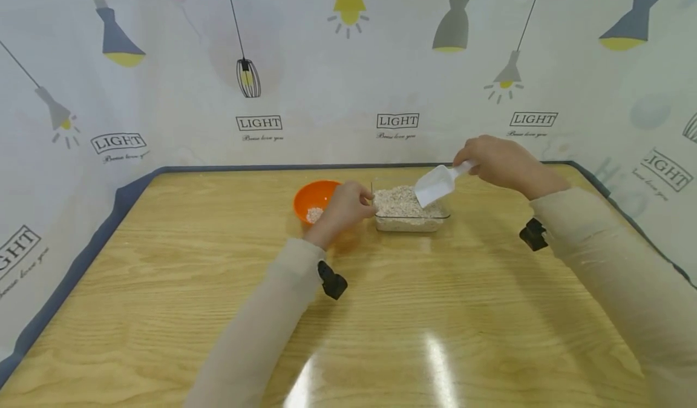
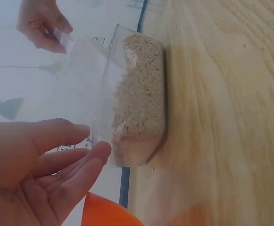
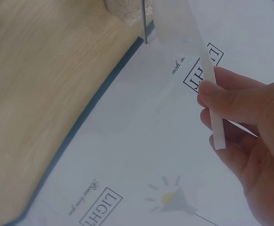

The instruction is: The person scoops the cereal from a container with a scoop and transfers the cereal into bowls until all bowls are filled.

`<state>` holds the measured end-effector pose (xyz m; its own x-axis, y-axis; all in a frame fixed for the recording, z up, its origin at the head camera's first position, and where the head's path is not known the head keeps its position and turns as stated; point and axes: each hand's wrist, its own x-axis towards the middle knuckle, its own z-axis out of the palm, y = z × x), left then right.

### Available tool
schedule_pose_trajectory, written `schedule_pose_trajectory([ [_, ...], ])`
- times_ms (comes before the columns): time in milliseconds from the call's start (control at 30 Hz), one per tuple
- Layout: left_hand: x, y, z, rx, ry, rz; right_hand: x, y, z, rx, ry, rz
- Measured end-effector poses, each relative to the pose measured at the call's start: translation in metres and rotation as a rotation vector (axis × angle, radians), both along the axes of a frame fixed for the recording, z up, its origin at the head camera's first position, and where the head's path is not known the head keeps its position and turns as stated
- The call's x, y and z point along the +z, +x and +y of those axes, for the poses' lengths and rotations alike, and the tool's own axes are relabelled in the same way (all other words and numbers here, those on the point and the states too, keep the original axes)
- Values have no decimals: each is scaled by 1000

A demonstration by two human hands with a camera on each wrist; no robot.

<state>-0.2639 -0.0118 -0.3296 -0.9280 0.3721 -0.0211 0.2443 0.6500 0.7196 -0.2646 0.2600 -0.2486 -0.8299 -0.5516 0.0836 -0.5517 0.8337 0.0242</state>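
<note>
My right hand (image 1: pixel 498 161) grips the handle of a white plastic scoop (image 1: pixel 435 185), thumb on one side and fingers curled on the other in the right wrist view. The scoop tilts down to the left, its front edge at the oats (image 1: pixel 400 202) that fill a clear glass dish (image 1: pixel 411 226). At the dish's left end, my left hand (image 1: pixel 345 207) pinches the rim between thumb (image 2: pixel 75 131) and fingers. Just left of that hand stands an orange bowl (image 1: pixel 308 193) with a small heap of oats inside, partly hidden behind the hand.
The dish and bowl stand near the back edge of a wooden table (image 1: pixel 381 311). A pale cloth wall (image 1: pixel 316 99) printed with lamps and lettering rises behind and at both sides. Black wrist cameras (image 1: pixel 332 281) sit on both sleeves.
</note>
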Motion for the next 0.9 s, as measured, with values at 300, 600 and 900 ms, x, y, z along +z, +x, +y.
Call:
schedule_pose_trajectory([
  [300,-6,3,2,21,52,-6,5,2,-5,-5,21,6],
  [600,-7,3,2,-6,71,53,-8,3,-11,-35,-22,-73],
  [900,-10,2,1,14,75,41,-25,0,-14,10,-98,-88],
])
